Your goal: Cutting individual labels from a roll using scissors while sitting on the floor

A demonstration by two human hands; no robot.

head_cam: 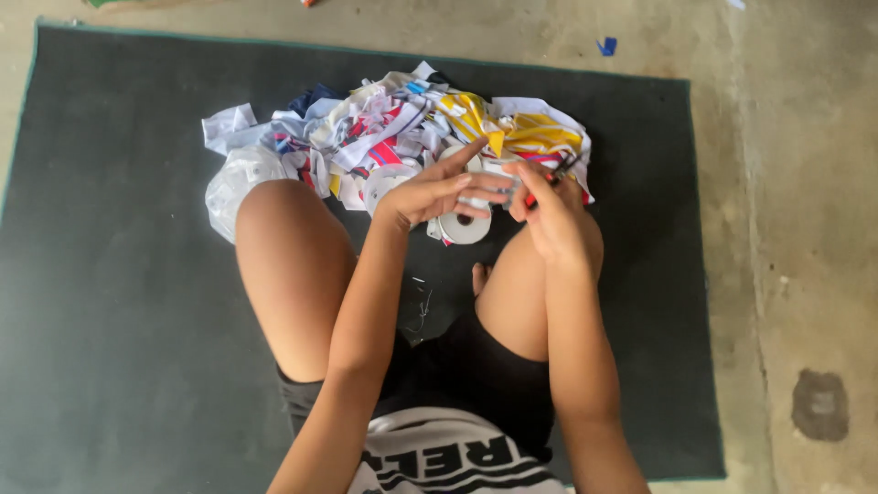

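I sit cross-legged on a dark mat (110,274). My left hand (439,187) is raised in front of me, its fingers spread, touching a narrow white strip that runs across to my right hand (547,209). My right hand pinches that strip together with a small red-and-dark object. Just beneath both hands stands a white roll of tape (465,226), with a second white roll (389,180) to its left. Behind them lies a heap of coloured fabric scraps (402,128) in white, yellow, red and blue.
A crumpled clear plastic bag (240,178) lies by my left knee. Bare concrete floor (796,229) surrounds the mat, with a small blue scrap (606,45) and a dark stain (820,404) on it. Thin threads (421,306) lie between my legs.
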